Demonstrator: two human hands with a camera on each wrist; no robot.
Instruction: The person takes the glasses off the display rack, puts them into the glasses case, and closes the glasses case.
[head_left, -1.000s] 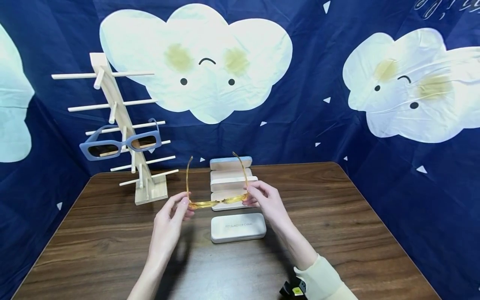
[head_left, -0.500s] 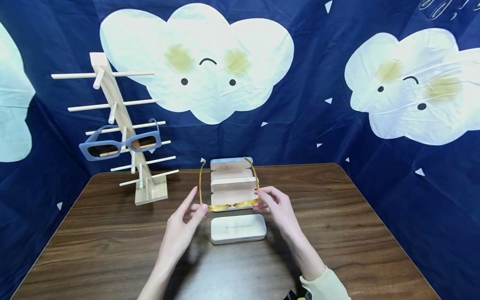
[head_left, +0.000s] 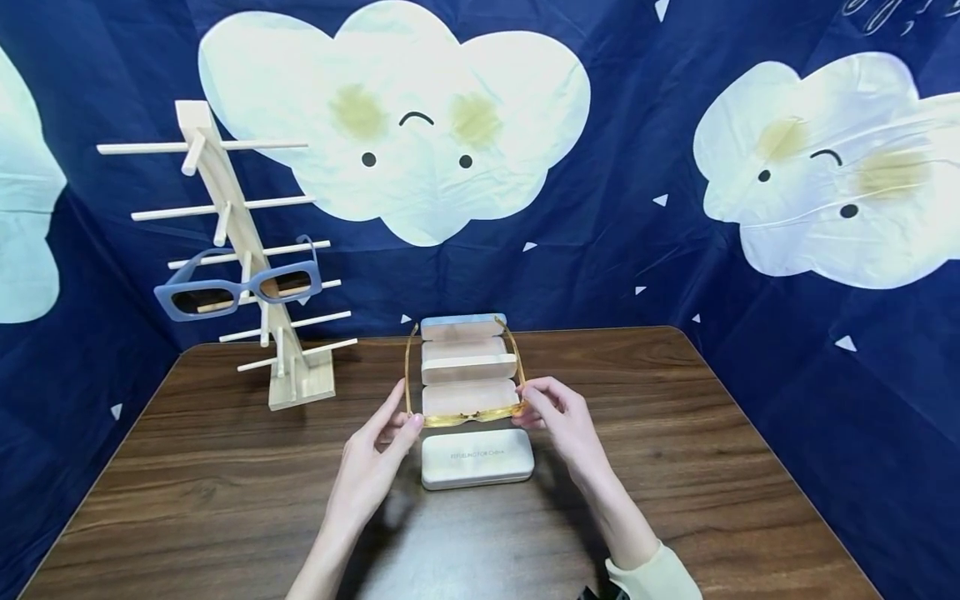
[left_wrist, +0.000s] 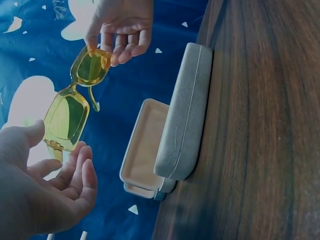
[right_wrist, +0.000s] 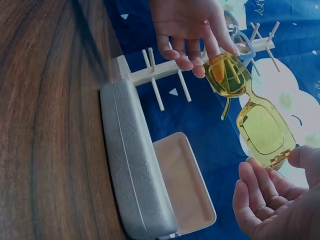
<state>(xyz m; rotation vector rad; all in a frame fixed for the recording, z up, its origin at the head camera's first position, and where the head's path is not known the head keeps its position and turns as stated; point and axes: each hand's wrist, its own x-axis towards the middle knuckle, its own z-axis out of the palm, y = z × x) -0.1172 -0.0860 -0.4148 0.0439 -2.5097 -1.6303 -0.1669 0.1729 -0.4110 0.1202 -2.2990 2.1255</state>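
Yellow see-through sunglasses (head_left: 447, 421) are held up level in both hands, temples unfolded and pointing away. My left hand (head_left: 369, 467) pinches the left hinge corner between thumb and fingers. At the other corner my right hand (head_left: 564, 423) pinches the frame by its hinge. The left wrist view shows the yellow lenses (left_wrist: 66, 117) well above the tabletop. Just below them in the head view lies a shut white glasses case (head_left: 477, 459) with small lettering. Behind the sunglasses stand open glasses cases (head_left: 467, 395) with pale pink lining, partly covered by the frame.
At the back left a wooden display rack (head_left: 240, 225) with several pegs carries blue sunglasses (head_left: 238, 292). The brown wooden table (head_left: 675, 467) meets a dark blue cloth backdrop (head_left: 600, 258) printed with white clouds along its back edge.
Both hands have carried the yellow sunglasses to the right and slightly toward me, so they now hang over the front of the open cases. The cases and rack stay put.
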